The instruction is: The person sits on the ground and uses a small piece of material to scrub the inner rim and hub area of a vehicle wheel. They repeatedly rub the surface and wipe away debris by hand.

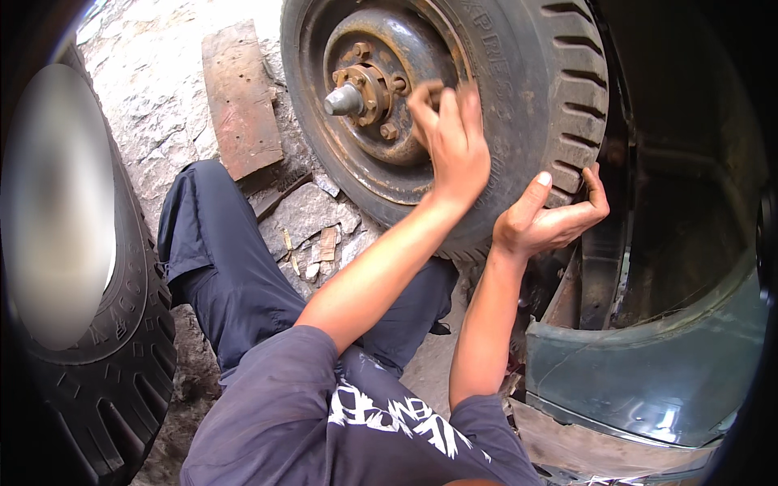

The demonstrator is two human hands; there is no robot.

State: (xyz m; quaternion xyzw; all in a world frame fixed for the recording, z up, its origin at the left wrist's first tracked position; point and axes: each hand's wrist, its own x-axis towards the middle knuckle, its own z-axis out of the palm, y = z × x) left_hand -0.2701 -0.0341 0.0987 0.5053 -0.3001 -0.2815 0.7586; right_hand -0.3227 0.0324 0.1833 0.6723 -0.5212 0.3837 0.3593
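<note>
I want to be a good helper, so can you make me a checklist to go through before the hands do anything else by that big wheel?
1. Right hand at the wheel: ok, thumb and fingers spread by the tread.
2. Left hand holding a nut: cannot tell, its fingertips are blurred.
3. Wheel nuts tight: cannot tell by looking.
4. Metal centre free of rust: not ok, rusty-brown patches show.
5. Ground smooth: not ok, rough stone with loose bits.
6. Other tyre away from both hands: ok, it's over on the left.
</note>
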